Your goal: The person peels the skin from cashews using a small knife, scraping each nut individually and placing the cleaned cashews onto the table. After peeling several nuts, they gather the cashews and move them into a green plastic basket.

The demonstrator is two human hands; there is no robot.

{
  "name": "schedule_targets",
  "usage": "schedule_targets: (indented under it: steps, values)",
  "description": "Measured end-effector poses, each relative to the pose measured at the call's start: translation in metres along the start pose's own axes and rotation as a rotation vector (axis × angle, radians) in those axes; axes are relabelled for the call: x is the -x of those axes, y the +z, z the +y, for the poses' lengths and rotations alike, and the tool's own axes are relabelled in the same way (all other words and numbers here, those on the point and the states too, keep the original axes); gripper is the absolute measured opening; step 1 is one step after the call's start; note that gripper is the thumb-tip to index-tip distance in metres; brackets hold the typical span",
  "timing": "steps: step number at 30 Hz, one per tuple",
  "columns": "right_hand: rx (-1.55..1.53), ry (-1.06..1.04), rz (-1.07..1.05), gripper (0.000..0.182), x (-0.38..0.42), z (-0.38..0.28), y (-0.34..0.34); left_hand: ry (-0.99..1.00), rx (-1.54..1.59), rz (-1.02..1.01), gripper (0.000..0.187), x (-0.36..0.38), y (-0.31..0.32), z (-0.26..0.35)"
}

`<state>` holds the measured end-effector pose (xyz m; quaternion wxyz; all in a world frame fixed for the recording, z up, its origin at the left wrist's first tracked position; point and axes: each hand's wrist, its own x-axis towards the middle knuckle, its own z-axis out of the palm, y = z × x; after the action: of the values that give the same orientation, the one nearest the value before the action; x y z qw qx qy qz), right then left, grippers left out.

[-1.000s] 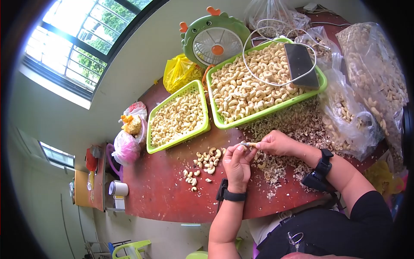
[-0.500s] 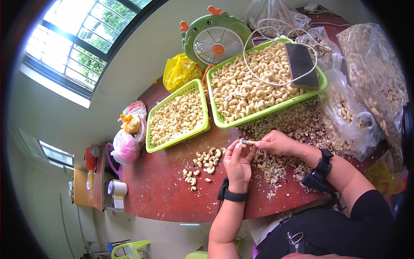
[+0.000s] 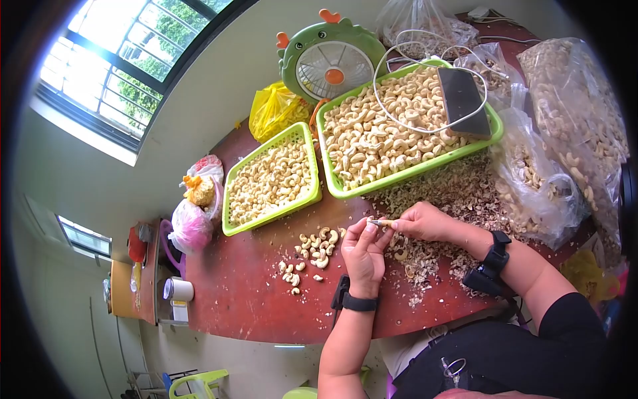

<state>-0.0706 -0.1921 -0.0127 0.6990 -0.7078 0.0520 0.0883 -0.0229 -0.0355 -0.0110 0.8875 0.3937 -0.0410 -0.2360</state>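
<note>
1. The red counter point(image 3: 246, 299) carries everything, and the person sits at its near edge with both forearms over it.
2. The large green basket point(image 3: 495, 126) of peeled cashews stands at the far side of the counter, past the hands; a dark phone point(image 3: 463, 101) and its white cable point(image 3: 392, 63) lie on top of the nuts, probably to keep them off the littered wood.
3. Clear bags of nuts point(image 3: 571, 126) slump to the right of the large basket, mouths open toward the person.
4. The small green basket point(image 3: 312, 193) sits just left of the large basket, holding smaller kernels.
5. A green fan point(image 3: 330, 60) stands behind the large basket, against the wall.
6. A heap of skins and shell bits point(image 3: 458, 193) spreads in front of the large basket, reaching under the right forearm.
7. A loose cluster of peeled cashews point(image 3: 318, 243) lies in front of the small basket, just left of the hands.
8. The left hand point(image 3: 363, 256) is raised, its fingers curled around a single cashew point(image 3: 373, 223), steadying it.
9. The right hand point(image 3: 425, 221) is closed, pinching a small peeling tool point(image 3: 387, 223) whose tip meets that nut.
</note>
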Motion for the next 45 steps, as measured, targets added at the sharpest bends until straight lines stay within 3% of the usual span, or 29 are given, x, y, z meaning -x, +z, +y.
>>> schedule_targets:
  steps: [37, 45]
  values:
    - [-0.039, -0.011, 0.032, 0.039, 0.0, 0.001, 0.0, 0.033, 0.049, -0.018, 0.012, 0.001, -0.001, -0.003]
    - [-0.052, 0.015, 0.002, 0.038, 0.001, 0.0, 0.0, -0.021, 0.026, 0.078, 0.017, 0.001, 0.008, -0.001]
